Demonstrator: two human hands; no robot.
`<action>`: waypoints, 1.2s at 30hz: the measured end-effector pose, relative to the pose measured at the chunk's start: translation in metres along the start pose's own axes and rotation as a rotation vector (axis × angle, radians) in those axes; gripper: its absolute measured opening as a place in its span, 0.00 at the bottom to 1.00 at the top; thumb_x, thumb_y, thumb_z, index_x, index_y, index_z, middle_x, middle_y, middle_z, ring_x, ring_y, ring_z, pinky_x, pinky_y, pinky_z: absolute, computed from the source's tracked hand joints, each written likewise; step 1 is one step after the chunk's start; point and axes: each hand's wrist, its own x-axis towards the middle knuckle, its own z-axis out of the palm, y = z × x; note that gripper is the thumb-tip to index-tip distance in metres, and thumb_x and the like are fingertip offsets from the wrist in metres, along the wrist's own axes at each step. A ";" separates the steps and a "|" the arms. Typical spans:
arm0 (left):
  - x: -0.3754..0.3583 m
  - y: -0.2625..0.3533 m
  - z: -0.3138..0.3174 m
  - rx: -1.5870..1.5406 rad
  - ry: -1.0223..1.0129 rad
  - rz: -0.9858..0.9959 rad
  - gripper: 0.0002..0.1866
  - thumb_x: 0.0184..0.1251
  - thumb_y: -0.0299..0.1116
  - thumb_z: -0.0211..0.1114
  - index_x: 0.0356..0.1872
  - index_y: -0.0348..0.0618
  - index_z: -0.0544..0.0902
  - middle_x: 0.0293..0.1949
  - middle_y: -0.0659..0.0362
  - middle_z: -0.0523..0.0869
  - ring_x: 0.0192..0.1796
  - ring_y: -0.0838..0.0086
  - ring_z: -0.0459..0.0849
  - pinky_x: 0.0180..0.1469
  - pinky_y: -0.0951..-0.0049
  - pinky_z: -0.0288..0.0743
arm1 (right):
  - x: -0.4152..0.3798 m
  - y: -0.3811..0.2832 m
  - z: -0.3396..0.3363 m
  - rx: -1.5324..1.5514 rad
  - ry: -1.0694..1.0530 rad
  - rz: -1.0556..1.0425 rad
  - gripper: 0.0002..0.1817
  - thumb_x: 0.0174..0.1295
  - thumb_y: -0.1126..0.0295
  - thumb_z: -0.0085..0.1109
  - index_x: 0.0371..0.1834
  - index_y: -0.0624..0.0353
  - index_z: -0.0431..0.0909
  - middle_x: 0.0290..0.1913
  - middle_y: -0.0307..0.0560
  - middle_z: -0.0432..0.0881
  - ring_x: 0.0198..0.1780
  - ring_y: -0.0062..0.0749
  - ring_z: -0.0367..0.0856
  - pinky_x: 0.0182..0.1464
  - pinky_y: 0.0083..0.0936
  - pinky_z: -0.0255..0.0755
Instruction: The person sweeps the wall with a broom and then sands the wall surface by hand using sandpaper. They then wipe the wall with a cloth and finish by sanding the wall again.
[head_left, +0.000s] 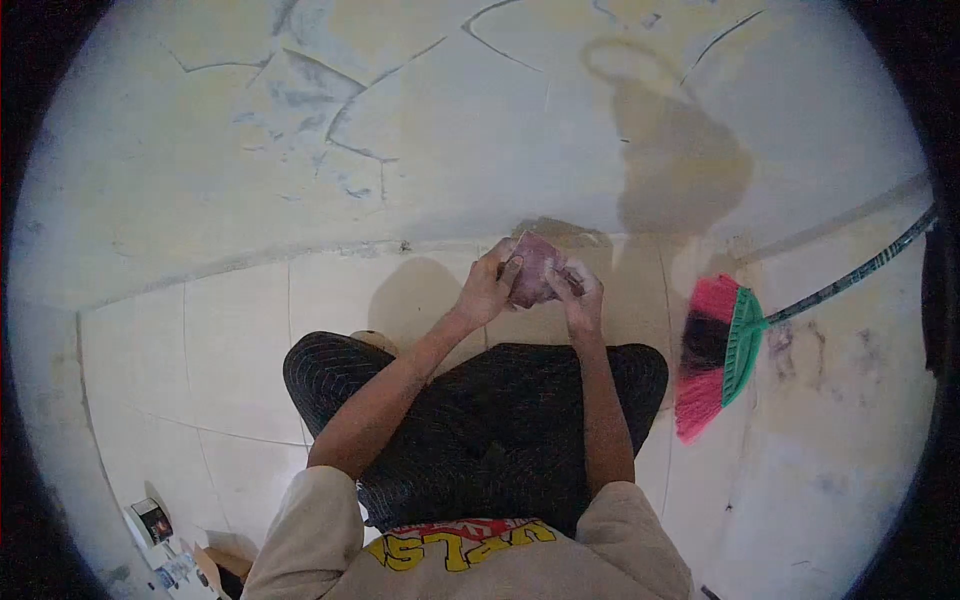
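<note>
Both hands, the left hand (487,288) and the right hand (583,300), are closed around a pinkish-purple piece of sandpaper (536,268) held out over the knees, near the cracked wall (420,130), with a pink-and-green broom (718,352) leaning well apart on the right.

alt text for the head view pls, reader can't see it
Seen from above, a person's left hand and right hand together grip a pinkish folded sheet in front of a cracked, patchy wall. A pink-bristled broom leans at right on the tiled floor.
</note>
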 end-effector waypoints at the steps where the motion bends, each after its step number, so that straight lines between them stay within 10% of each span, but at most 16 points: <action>1: 0.001 0.000 0.000 0.066 0.010 0.017 0.17 0.78 0.37 0.48 0.60 0.40 0.68 0.33 0.49 0.85 0.30 0.72 0.85 0.30 0.71 0.81 | 0.004 0.008 -0.002 -0.080 0.036 -0.054 0.12 0.62 0.72 0.63 0.47 0.64 0.77 0.40 0.42 0.82 0.42 0.24 0.80 0.48 0.25 0.75; 36: 0.002 0.008 -0.009 0.320 0.164 0.067 0.13 0.60 0.29 0.65 0.46 0.36 0.82 0.32 0.49 0.87 0.26 0.69 0.86 0.31 0.68 0.80 | 0.008 0.015 -0.011 -0.227 0.025 -0.191 0.11 0.62 0.72 0.64 0.45 0.66 0.79 0.39 0.42 0.83 0.39 0.22 0.80 0.42 0.22 0.76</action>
